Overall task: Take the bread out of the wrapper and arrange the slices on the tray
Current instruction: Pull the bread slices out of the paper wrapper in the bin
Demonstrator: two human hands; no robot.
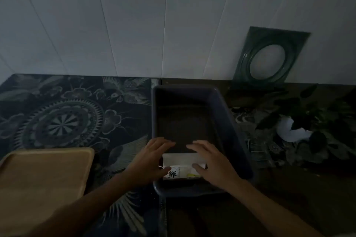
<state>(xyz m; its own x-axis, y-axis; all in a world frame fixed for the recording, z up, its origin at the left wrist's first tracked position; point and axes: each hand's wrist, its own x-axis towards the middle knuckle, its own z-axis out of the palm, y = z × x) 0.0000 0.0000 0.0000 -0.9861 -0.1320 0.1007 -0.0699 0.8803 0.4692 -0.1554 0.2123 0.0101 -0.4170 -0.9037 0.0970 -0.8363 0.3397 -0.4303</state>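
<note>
the two forearms come up from the near edge, and the left hand and right hand meet over a white pack of bread. the left fingers are loosely spread and curl over the pack's left end; the right fingers reach flat across its far edge while the right thumb presses on its top. both hands touch the wrapper, but in this dim light i cannot tell whether either has really closed on it.

the pack lies under the palms, at the near end of a dark bin. it is probably light and soft, with a slick film, so it likely wants a gentle hold at the two ends rather than a squeeze in the middle.

left of the left hand, well apart, sits the wooden tray, bare.
</note>
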